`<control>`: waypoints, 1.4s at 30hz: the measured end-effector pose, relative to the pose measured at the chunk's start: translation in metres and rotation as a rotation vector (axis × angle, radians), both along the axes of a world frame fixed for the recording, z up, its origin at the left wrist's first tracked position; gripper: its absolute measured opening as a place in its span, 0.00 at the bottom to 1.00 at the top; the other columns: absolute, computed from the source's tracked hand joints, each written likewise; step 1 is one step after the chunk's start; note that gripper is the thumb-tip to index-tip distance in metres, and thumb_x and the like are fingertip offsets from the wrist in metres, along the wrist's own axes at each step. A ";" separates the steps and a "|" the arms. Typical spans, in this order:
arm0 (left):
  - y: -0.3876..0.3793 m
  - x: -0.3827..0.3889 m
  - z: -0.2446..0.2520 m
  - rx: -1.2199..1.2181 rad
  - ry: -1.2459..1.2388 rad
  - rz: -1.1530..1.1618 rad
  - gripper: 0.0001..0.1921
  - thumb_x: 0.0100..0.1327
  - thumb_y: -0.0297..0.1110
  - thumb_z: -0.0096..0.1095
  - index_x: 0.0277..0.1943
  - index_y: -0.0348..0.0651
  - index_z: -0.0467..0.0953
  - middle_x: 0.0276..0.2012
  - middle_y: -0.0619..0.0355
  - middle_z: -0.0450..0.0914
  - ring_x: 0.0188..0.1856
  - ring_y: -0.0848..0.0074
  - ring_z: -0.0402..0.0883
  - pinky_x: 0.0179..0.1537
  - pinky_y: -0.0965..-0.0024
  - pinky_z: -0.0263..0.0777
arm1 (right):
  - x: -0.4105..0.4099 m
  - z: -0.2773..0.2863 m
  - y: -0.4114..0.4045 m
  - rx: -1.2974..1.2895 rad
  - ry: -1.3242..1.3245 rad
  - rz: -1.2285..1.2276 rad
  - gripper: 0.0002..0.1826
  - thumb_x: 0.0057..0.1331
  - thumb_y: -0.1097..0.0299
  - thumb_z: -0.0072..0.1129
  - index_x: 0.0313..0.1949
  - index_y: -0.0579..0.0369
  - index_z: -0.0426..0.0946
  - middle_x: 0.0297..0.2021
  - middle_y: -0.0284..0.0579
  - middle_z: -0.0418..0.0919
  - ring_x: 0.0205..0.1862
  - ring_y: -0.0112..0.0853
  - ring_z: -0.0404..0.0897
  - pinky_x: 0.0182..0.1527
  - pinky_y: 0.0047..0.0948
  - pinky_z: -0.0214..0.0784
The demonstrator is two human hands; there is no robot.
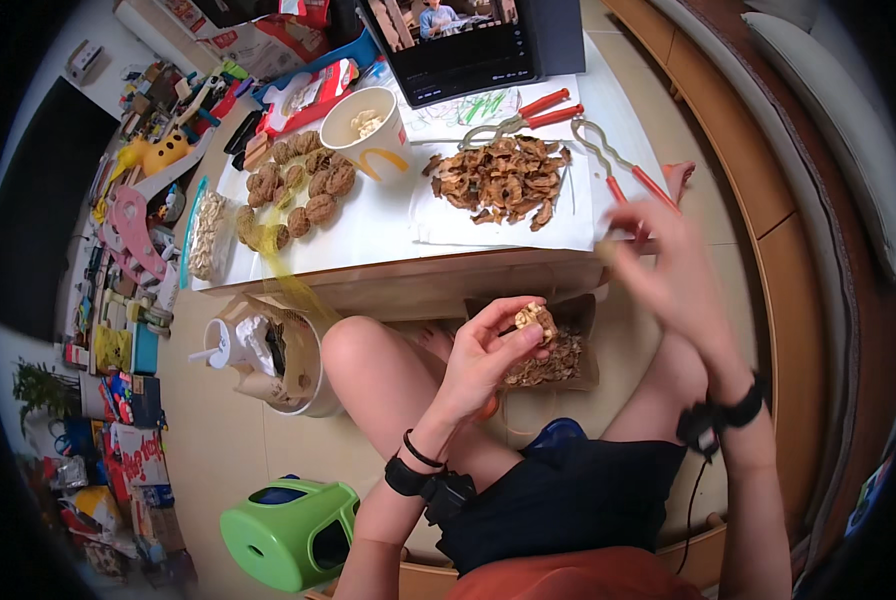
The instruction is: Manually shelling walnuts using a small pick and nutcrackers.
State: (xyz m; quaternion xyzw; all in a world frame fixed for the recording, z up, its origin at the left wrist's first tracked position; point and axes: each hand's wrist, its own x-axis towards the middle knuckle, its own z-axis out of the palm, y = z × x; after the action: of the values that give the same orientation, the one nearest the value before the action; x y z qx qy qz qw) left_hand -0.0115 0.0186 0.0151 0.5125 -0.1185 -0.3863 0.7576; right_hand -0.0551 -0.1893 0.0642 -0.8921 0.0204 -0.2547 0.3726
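My left hand (485, 352) pinches a pale walnut kernel (536, 322) with brown patches between thumb and fingers. Below it, a box (587, 330) on the floor holds walnut debris (549, 367). Blurred by motion, my right hand (669, 262) is at the table's right front corner. It overlaps the red handles of a plier-type nutcracker (609, 154); whether it grips them is not clear. Another red-handled nutcracker (515, 124) lies behind a heap of brown shell pieces (504, 180) on white paper (425, 225). Pale kernels (368, 124) sit in a paper cup (384, 154).
Whole walnuts (320, 206) and yellow netting (287, 270) lie on the white table (388, 236), beside a bag of nuts (208, 232). A tablet (463, 67) stands at the back. A filled bin (324, 397) and green stool (287, 532) are on the floor.
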 end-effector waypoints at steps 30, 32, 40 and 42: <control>-0.016 0.012 -0.025 0.121 0.206 0.084 0.16 0.63 0.35 0.51 0.53 0.39 0.68 0.41 0.60 0.75 0.38 0.81 0.76 0.40 0.81 0.70 | -0.007 -0.065 0.034 0.471 0.281 0.107 0.12 0.56 0.79 0.51 0.40 0.65 0.73 0.28 0.46 0.75 0.27 0.26 0.74 0.31 0.22 0.68; -0.017 0.011 -0.021 0.152 0.190 0.075 0.17 0.63 0.34 0.51 0.54 0.39 0.68 0.42 0.60 0.75 0.38 0.81 0.76 0.40 0.82 0.70 | -0.006 -0.065 0.035 0.521 0.263 0.112 0.11 0.57 0.78 0.52 0.40 0.66 0.73 0.27 0.45 0.75 0.27 0.24 0.73 0.31 0.21 0.67; -0.018 0.010 -0.025 0.099 0.017 0.039 0.19 0.64 0.32 0.49 0.58 0.39 0.64 0.45 0.59 0.73 0.45 0.83 0.71 0.47 0.81 0.69 | -0.009 -0.076 0.032 0.844 0.343 0.240 0.12 0.53 0.81 0.56 0.39 0.66 0.74 0.31 0.43 0.73 0.29 0.20 0.73 0.31 0.16 0.68; -0.019 0.010 -0.014 0.152 0.101 0.017 0.19 0.64 0.32 0.50 0.56 0.37 0.65 0.48 0.58 0.72 0.47 0.83 0.71 0.48 0.80 0.68 | -0.010 -0.075 0.032 0.749 0.296 0.231 0.13 0.53 0.81 0.56 0.40 0.66 0.74 0.31 0.43 0.74 0.29 0.22 0.74 0.31 0.17 0.68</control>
State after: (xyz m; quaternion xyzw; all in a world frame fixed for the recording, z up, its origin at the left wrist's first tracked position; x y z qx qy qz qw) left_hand -0.0020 -0.0006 0.0010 0.5495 -0.0461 -0.4131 0.7247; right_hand -0.0655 -0.1577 -0.0112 -0.7185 0.0645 -0.0554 0.6903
